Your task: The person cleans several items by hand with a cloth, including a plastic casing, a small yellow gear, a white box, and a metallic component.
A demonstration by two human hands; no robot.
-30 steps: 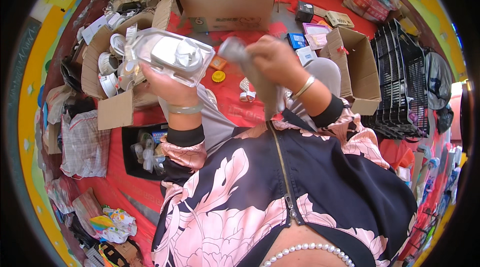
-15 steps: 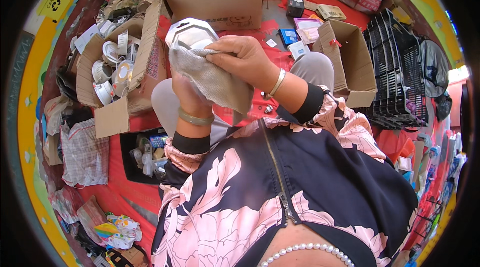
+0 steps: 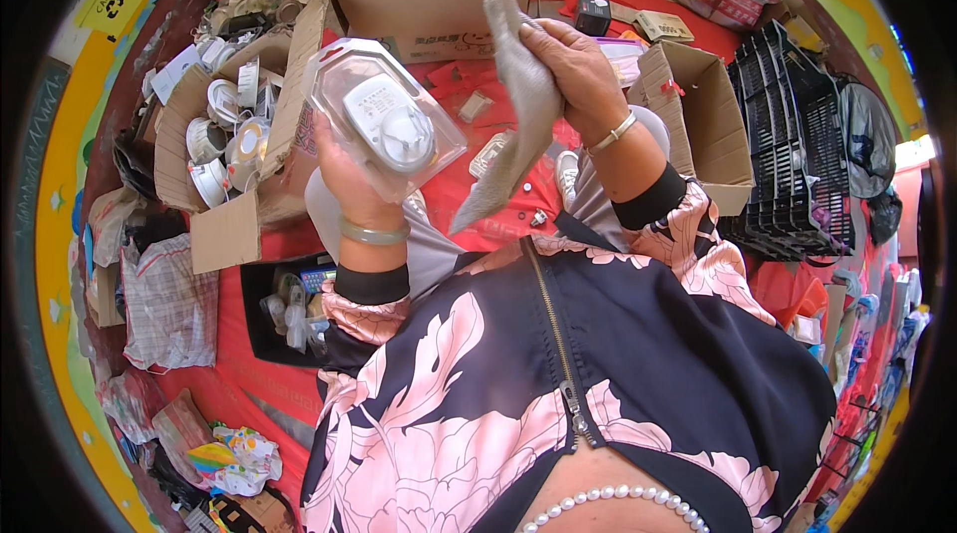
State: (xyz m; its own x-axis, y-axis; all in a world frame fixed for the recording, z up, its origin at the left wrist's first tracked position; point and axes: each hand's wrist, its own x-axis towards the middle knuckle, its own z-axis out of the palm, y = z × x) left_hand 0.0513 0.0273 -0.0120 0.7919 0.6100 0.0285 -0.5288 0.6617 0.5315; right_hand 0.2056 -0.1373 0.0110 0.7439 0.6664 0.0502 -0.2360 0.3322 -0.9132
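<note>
My left hand grips a clear plastic blister pack by its lower left side, holding it up over my lap. Inside the pack sits a white device with a round, shiny knob-like part at its lower end. My right hand pinches a grey cloth near its top. The cloth hangs in a long fold to the right of the pack, apart from it. Part of my left hand's fingers is hidden behind the pack.
At the left, a cardboard box holds several round white fixtures. Another large box stands ahead. To the right are a smaller cardboard box and a black plastic crate. A black bin sits low at left on the red floor covering.
My right hand has drawn the cloth off the pack and lifted it up to the right. The pack is now uncovered, its front with the white device turned into view.
</note>
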